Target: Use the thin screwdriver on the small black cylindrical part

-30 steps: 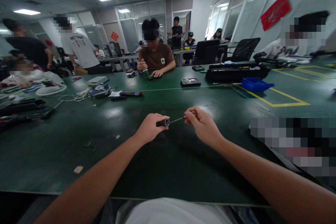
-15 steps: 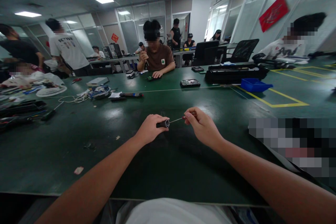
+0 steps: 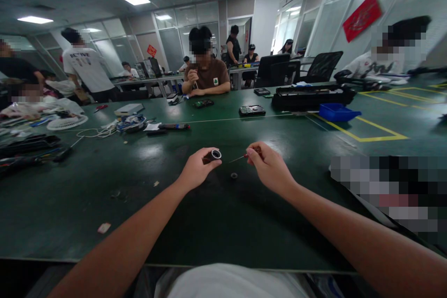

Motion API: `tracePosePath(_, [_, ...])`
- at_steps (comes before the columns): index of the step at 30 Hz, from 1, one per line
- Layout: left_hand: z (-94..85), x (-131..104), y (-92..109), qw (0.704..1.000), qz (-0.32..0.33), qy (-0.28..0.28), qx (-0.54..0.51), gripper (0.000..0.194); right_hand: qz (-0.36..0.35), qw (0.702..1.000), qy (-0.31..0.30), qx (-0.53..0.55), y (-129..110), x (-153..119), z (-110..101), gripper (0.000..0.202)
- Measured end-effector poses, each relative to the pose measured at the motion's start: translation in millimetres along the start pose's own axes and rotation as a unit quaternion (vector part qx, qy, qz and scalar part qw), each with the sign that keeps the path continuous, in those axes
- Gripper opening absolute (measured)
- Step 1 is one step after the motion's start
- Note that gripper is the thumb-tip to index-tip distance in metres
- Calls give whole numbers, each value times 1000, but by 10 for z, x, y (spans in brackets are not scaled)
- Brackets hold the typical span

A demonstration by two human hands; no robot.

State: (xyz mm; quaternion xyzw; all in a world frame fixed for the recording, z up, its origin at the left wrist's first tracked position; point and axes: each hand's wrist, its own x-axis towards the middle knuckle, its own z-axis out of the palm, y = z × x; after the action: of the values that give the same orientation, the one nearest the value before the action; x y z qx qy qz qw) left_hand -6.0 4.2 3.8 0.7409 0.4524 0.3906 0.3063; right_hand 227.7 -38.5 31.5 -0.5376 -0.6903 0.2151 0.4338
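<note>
My left hand [image 3: 197, 170] is closed around a dark cylindrical part [image 3: 213, 154], whose round open end with a light rim faces right and toward me. My right hand [image 3: 267, 163] grips a thin screwdriver [image 3: 247, 154] by its reddish handle. The screwdriver's shaft points left toward the cylinder, and a gap separates the two. Below that gap, a small ring-shaped piece [image 3: 233, 175] lies on the green table [image 3: 223, 223].
Beyond my hands are a marker-like tool [image 3: 174, 126], a metal-cased device [image 3: 252, 110], a long black housing [image 3: 312, 98] and a blue tray [image 3: 338, 112]. Cables and parts [image 3: 131, 123] lie at left. A person in a brown shirt [image 3: 211, 77] sits opposite.
The cylinder's open end has tilted up, and the screwdriver tip is now apart from it. A small ring-shaped piece now shows on the table. The person opposite has lowered an arm onto the table.
</note>
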Motion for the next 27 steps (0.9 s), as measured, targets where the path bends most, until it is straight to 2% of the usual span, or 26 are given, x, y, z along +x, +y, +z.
tracePosePath(3, [19, 27, 9, 987, -53, 36, -145, 38, 1, 1000, 4, 4, -1, 0, -12, 21])
tracePosePath(6, [12, 29, 89, 953, -111, 45, -280, 38, -1, 1000, 9, 6, 7, 8, -22, 21])
tracePosePath(8, [-10, 12, 168, 939, -132, 31, -315, 33, -3, 1000, 13, 4, 13, 12, -28, 21])
tracePosePath(9, [-24, 1, 212, 943, -137, 13, -304, 31, -5, 1000, 17, 3, 15, 14, -30, 21])
tracePosePath(11, [-45, -21, 304, 962, -143, -41, -228, 34, -8, 1000, 21, 3, 16, 14, -34, 21])
tracePosePath(13, [-45, -37, 396, 979, -140, -108, -103, 39, -10, 1000, 22, 6, 13, 15, -36, 21])
tracePosePath(17, [52, -30, 508, 971, -55, -200, 121, 28, -13, 1000, 28, 5, 6, 21, -43, 20])
tracePosePath(19, [138, -3, 500, 957, -1, -219, 188, 23, -13, 999, 33, 1, 4, 24, -49, 20])
tracePosePath(21, [226, 32, 462, 943, 31, -232, 236, 27, -12, 999, 31, -2, 6, 26, -54, 20])
tracePosePath(24, [324, 83, 420, 924, 53, -243, 291, 25, -15, 1000, 27, 2, 13, 25, -56, 19])
tracePosePath(27, [350, 107, 434, 913, 60, -248, 319, 18, -18, 999, 30, 6, 16, 22, -54, 19])
